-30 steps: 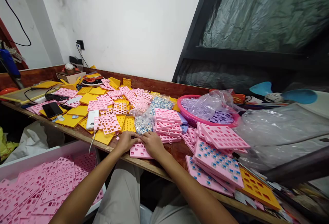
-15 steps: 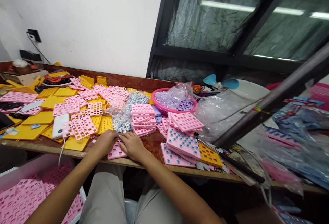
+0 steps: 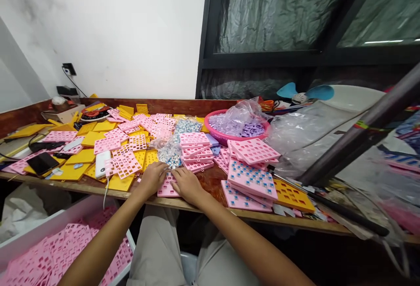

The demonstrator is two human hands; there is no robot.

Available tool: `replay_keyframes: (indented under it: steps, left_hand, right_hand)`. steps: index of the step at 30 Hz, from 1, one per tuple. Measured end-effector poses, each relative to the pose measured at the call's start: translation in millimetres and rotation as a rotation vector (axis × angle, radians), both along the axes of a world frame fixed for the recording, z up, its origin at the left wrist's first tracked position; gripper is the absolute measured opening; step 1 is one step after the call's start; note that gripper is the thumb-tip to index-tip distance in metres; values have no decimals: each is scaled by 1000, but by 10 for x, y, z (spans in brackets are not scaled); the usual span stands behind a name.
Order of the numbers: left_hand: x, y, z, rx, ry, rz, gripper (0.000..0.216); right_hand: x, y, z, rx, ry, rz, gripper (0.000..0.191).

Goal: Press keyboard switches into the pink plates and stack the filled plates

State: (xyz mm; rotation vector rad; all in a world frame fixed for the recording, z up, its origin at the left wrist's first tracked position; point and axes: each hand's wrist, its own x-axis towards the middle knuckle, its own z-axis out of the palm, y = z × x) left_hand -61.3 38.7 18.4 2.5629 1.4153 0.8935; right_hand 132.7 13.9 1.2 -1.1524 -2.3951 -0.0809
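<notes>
A pink foam-like board with square holes (image 3: 168, 188) lies near the table's front edge. Over its left side my left hand (image 3: 153, 179) is bent, its fingers closed near the board's far edge. From the right, my right hand (image 3: 188, 184) reaches over the same board, fingers curled and closed. Whatever small thing the fingertips hold is too small to make out. Just beyond them is a clear bag spilling small blue-and-white pieces (image 3: 171, 157). To the right rises a stack of pink boards (image 3: 196, 151). Another pink board, with blue pieces in its holes (image 3: 252, 178), tops a nearer pile.
Yellow boards (image 3: 82, 157) and pink sheets cover the left side, with a white power bank (image 3: 103, 163) and a phone (image 3: 42, 163). A pink basket (image 3: 220, 137) holds purple pieces. A slanted metal pole (image 3: 348, 133) stands right. Below left sits a white bin (image 3: 77, 209).
The camera has turned left, so the scene sits further right in view. Both hands stay over the same pink board, with only slight finger movement.
</notes>
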Motion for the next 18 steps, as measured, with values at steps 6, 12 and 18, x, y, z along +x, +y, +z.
replay_keyframes:
  steps: [6, 12, 18]
  left_hand:
    - [67, 499, 109, -103, 197, -81, 19]
    - [25, 649, -2, -137, 217, -64, 21]
    - [57, 420, -58, -103, 231, 128, 24]
  right_hand:
    - [32, 30, 65, 4, 13, -55, 28]
    - [-39, 388, 235, -73, -15, -165, 18]
    - [-323, 608, 259, -181, -153, -194, 25]
